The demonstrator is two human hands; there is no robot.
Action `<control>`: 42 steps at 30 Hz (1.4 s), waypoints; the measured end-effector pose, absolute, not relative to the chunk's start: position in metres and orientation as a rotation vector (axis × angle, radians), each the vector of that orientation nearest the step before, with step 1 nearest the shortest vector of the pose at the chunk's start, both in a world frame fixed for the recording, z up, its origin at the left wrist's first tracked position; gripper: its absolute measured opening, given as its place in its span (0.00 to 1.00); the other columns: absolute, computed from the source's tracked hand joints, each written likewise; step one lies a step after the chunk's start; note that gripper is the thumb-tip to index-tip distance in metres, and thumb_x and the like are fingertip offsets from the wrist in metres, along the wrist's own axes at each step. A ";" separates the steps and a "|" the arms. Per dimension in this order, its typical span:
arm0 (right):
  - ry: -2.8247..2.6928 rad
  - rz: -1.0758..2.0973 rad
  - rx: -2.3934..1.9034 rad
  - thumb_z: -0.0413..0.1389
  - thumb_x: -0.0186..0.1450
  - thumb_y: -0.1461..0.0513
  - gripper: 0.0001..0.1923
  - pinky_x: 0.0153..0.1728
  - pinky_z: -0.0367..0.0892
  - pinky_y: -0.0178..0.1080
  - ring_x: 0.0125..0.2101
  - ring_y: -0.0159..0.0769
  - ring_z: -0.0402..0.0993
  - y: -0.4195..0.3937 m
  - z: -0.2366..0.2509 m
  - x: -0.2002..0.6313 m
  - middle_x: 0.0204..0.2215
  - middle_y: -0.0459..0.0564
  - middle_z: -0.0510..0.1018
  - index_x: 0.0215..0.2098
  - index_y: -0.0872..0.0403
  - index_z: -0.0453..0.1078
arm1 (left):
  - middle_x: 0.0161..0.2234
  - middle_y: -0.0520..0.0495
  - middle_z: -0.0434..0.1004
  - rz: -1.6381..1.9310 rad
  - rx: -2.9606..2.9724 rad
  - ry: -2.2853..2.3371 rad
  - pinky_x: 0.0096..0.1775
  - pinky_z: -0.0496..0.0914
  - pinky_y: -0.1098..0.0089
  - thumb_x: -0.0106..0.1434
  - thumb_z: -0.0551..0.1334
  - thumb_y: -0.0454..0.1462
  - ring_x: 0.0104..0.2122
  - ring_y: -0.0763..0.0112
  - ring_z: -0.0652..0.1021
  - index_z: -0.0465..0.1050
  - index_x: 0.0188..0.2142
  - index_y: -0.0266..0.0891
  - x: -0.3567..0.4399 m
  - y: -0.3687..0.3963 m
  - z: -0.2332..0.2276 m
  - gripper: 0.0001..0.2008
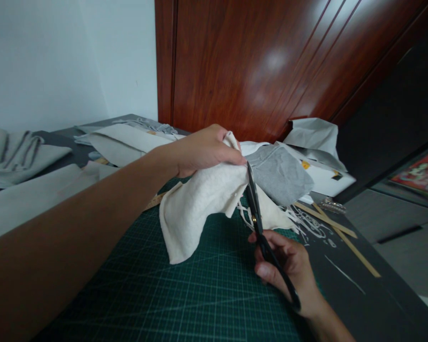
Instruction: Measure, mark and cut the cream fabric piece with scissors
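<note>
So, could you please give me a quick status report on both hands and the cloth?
Left hand gripping pale cloth. Right hand holding black scissors, blades at cloth's edge. Thin white strips lying close by.

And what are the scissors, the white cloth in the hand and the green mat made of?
Scissors: probably metal blades, dark with a slight sheen; the smooth black handles could be plastic or coated metal.
White cloth: soft, matt fabric, maybe felt or fleece, since it bends in loose curves without shine.
Green mat: likely plastic or rubbery, dull and flat, with a pale grid.
</note>
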State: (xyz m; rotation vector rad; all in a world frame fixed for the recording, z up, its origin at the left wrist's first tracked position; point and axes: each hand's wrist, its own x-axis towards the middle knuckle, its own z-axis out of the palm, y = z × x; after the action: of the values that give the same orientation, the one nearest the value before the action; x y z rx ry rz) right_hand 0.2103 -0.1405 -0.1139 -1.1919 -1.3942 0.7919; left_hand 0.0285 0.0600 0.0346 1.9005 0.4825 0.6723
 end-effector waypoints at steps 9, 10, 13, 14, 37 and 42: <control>-1.394 0.726 -1.302 0.70 0.61 0.50 0.19 0.18 0.52 0.33 0.18 0.28 0.58 -0.143 -0.119 0.212 0.21 0.38 0.65 0.43 0.51 0.76 | 0.27 0.48 0.74 0.683 1.902 0.469 0.29 0.63 0.71 0.52 0.71 0.34 0.26 0.71 0.74 0.76 0.27 0.37 0.029 0.060 0.035 0.05; -1.398 0.718 -1.312 0.70 0.61 0.50 0.19 0.18 0.52 0.33 0.18 0.28 0.58 -0.143 -0.118 0.211 0.21 0.38 0.65 0.43 0.51 0.76 | 0.27 0.48 0.74 0.688 1.901 0.469 0.29 0.63 0.71 0.52 0.71 0.34 0.26 0.71 0.73 0.76 0.27 0.37 0.029 0.059 0.036 0.05; -1.407 0.701 -1.325 0.71 0.60 0.49 0.19 0.18 0.52 0.33 0.17 0.28 0.58 -0.143 -0.117 0.210 0.21 0.38 0.66 0.42 0.51 0.76 | 0.27 0.49 0.74 0.695 1.891 0.459 0.29 0.63 0.71 0.52 0.71 0.34 0.26 0.72 0.72 0.76 0.27 0.37 0.028 0.059 0.037 0.05; -1.406 0.696 -1.320 0.71 0.61 0.50 0.18 0.18 0.52 0.33 0.17 0.28 0.58 -0.144 -0.116 0.209 0.20 0.38 0.66 0.42 0.51 0.76 | 0.27 0.49 0.73 0.695 1.885 0.454 0.29 0.63 0.71 0.52 0.71 0.33 0.26 0.73 0.72 0.76 0.27 0.37 0.028 0.058 0.038 0.05; -1.406 0.755 -1.295 0.73 0.59 0.58 0.14 0.17 0.55 0.30 0.17 0.26 0.59 -0.144 -0.103 0.203 0.19 0.36 0.63 0.39 0.50 0.75 | 0.27 0.49 0.74 0.704 1.937 0.410 0.30 0.62 0.71 0.52 0.70 0.34 0.27 0.73 0.72 0.78 0.28 0.36 0.025 0.057 0.041 0.04; -1.406 0.751 -1.302 0.74 0.58 0.57 0.16 0.17 0.53 0.30 0.17 0.26 0.56 -0.145 -0.102 0.203 0.19 0.36 0.63 0.39 0.50 0.75 | 0.27 0.49 0.74 0.702 1.948 0.419 0.30 0.62 0.72 0.52 0.70 0.34 0.27 0.72 0.73 0.78 0.28 0.36 0.025 0.057 0.042 0.04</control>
State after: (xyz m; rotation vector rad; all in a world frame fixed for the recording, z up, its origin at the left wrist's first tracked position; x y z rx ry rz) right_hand 0.2029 -0.1453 -0.1019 -1.3024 -1.4057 0.7510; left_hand 0.0248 0.0568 0.0421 1.9477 0.4194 0.7022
